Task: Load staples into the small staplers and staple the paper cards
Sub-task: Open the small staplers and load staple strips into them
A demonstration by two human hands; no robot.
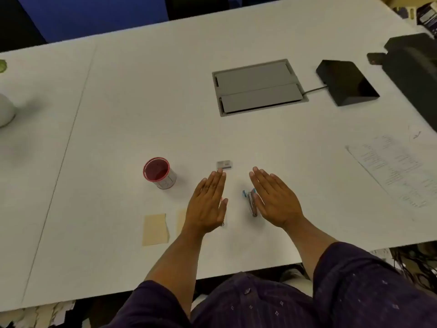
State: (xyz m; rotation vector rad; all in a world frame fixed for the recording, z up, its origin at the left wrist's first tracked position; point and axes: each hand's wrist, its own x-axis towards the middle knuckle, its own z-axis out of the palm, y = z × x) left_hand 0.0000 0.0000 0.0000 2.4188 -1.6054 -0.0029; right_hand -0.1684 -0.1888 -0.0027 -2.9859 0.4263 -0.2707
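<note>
Both hands hover flat over the white table [118,138], fingers straight, holding nothing. My left hand [208,204] covers most of a small stapler, of which only a metal tip [222,224] and a bit of red show. A blue small stapler [251,202] lies between the hands, just left of my right hand [274,200]. A small staple box [224,165] sits just beyond my left fingertips. One tan paper card [155,229] lies left of my left hand; a second card [182,220] is partly hidden under that hand.
A red-rimmed cup [159,172] stands to the left of the hands. A grey cable hatch [259,87] is set into the table further back, with a black device [346,82] to its right. A printed sheet [395,169] lies at the right edge.
</note>
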